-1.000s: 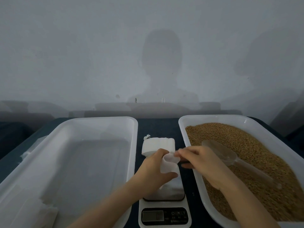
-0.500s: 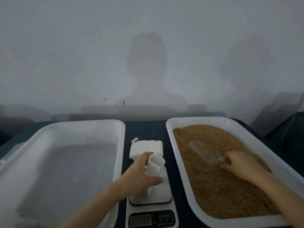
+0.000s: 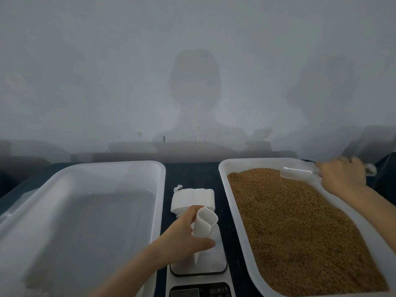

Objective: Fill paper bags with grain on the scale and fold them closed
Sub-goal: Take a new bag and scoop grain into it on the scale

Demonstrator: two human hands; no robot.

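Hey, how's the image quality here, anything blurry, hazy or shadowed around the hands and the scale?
Head view: the right hand and scoop are motion-blurred; the left hand and paper bag look sharper; the wall is hazy, carrying a soft head-and-shoulders shadow; the scale display is cropped at the bottom edge and unreadable.

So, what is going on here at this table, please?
A person is getting ready to fill a small paper bag with grain. The left hand holds the open bag upright on the scale. The right hand grips a clear scoop at the far end of the grain tray. No grain is being poured into the bag at this moment. A stack of spare bags lies just behind the scale.
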